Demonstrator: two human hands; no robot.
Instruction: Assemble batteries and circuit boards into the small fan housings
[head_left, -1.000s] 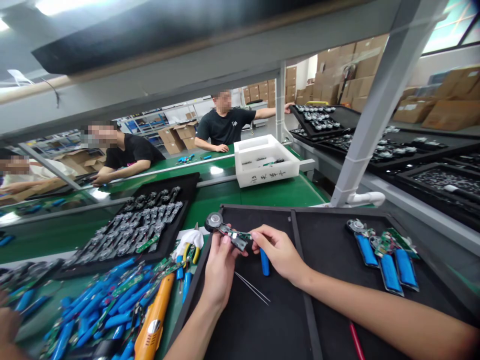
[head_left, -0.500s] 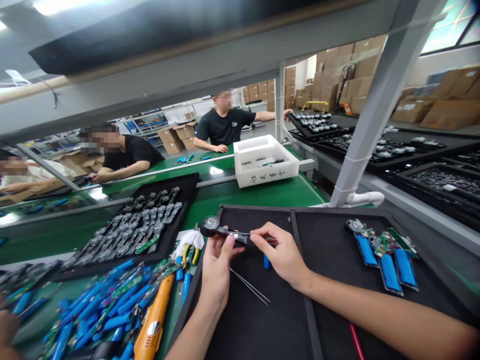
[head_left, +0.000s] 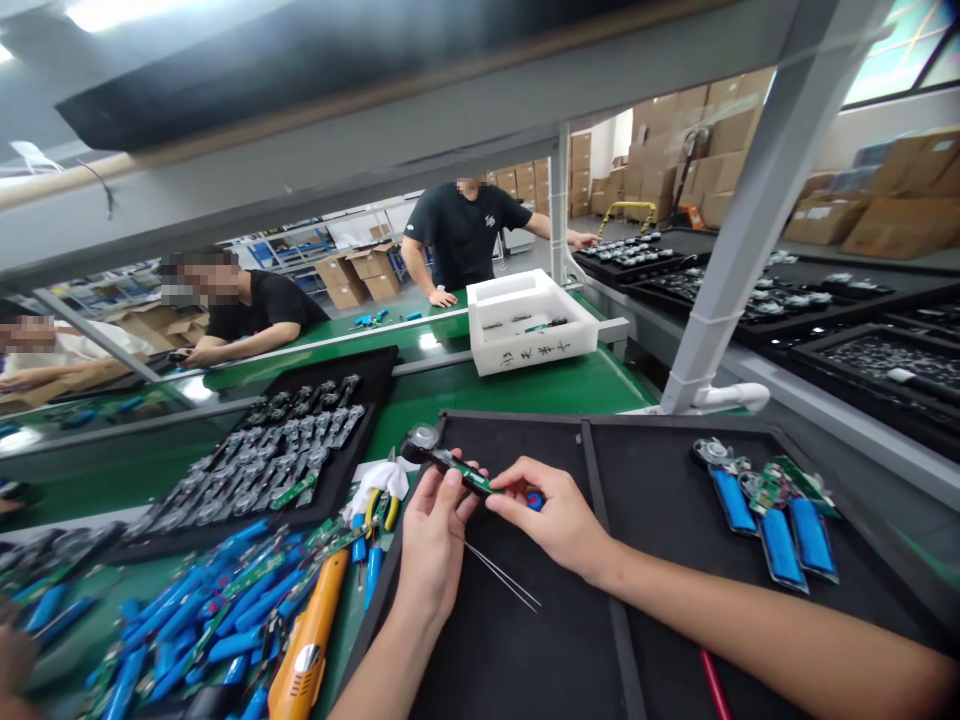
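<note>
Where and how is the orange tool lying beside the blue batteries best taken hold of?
Probably around the middle of the orange tool, coming from above and its right: its long, thick body gives a handful there, while blue batteries crowd its left side.

I look out through one camera worn on my head, facing forward and down. It sits close above the tray (head_left: 540, 655): the tray's far edge crosses mid-picture, its left edge slants toward me, and the frame's bottom cuts it off. My left hand (head_left: 431, 535) and right hand (head_left: 555, 515) are near the lens, just inside the tray's far left corner. Farther out, I see across the table (head_left: 442, 388) to a co-worker (head_left: 461, 235), under a beam (head_left: 375, 150) slanting across the upper picture.
</note>
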